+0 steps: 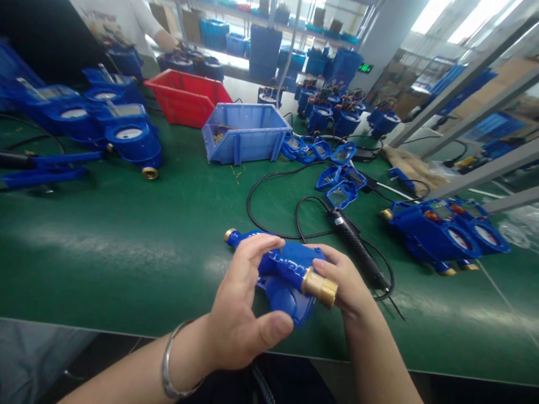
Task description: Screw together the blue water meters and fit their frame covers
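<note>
A blue water meter body [286, 278] with brass threaded ends is gripped in both hands just above the near edge of the desk [105, 241], roughly at its middle. The left hand [242, 314] is closed around the meter's near side, with the thumb pressed beneath and the fingers curled over the top. A metal bracelet [170, 365] is worn on that wrist. The right hand [347, 280] is closed on the other side, behind the brass fitting [320, 287] that is pointed toward the camera. The second brass end is seen past the left fingers.

Just beyond the right hand, a black electric screwdriver [356, 244] is laid on the green surface, and its black cable [269, 191] is looped toward the desk's middle. Further back, loose blue covers [337, 168] are scattered. A blue bin [246, 134] holding small brass parts is set beside a red bin [185, 98].

Toward the right edge a group of assembled meters [446, 233] is placed, and toward the left edge another cluster of meters [122, 132] is lined up. Near the far left corner, a co-worker's arm [166, 39] is seen above more blue parts.
</note>
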The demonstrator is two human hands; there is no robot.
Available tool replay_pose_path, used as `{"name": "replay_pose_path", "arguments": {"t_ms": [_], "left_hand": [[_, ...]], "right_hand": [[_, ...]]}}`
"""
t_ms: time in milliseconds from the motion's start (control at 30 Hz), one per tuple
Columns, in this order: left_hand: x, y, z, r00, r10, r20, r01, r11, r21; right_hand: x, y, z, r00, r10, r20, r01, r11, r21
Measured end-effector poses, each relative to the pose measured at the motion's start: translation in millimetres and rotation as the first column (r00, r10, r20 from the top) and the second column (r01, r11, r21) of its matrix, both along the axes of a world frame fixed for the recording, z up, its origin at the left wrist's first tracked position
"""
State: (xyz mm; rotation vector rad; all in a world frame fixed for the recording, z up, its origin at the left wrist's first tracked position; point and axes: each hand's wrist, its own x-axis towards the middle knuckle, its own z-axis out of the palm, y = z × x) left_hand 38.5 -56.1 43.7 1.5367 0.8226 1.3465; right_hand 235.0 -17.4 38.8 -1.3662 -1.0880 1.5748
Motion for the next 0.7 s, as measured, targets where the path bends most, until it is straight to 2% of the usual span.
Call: {"name": "replay_pose_path", "arguments": {"t_ms": [33,100,167,267,333,400,500,567,700], "left_hand": [[-4.2,-3.5,-5.4,0.997,0.078,0.010,-0.079,0.993,0.091],[-13.9,-11.0,-18.2,0.968,0.249,-0.027,-0.228,0.921,0.315],[-23.5,-18.9,-31.8,0.922,0.365,-0.128,-0.261,0.833,0.488],[-34.0,-29.6,-48.1,0.828,0.467,-0.311,-0.192,0.757,0.625],[-37.7,-33.8,-53.6,0.770,0.513,-0.380,-0.133,0.711,0.691],[-39.1,-35.1,-55.2,0.737,0.547,-0.396,-0.075,0.649,0.757],[-37.1,-35.1,-53.7,0.732,0.565,-0.380,0.000,0.559,0.829],[-33.0,-35.5,-51.5,0.740,0.553,-0.382,0.023,0.547,0.837],[-22.6,-31.6,-41.0,0.749,0.529,-0.400,0.009,0.595,0.804]], "right_hand": [[3.4,-0.3,-5.4,0.999,-0.019,-0.036,0.018,1.000,-0.013],[11.1,-1.1,-15.3,0.998,-0.034,-0.052,0.033,0.999,-0.007],[18.4,-1.8,-23.5,0.998,-0.035,-0.056,0.035,0.999,0.010],[25.0,-3.1,-33.1,0.996,-0.024,-0.082,0.027,0.999,0.042],[25.3,-4.5,-37.5,0.995,-0.017,-0.101,0.024,0.997,0.069],[22.9,-6.3,-39.5,0.993,-0.010,-0.117,0.021,0.996,0.091],[17.9,-9.4,-38.3,0.991,0.006,-0.132,0.007,0.995,0.098],[15.8,-11.4,-36.1,0.990,0.011,-0.140,0.002,0.995,0.095],[13.8,-12.7,-30.8,0.991,0.026,-0.135,-0.014,0.996,0.091]]}}
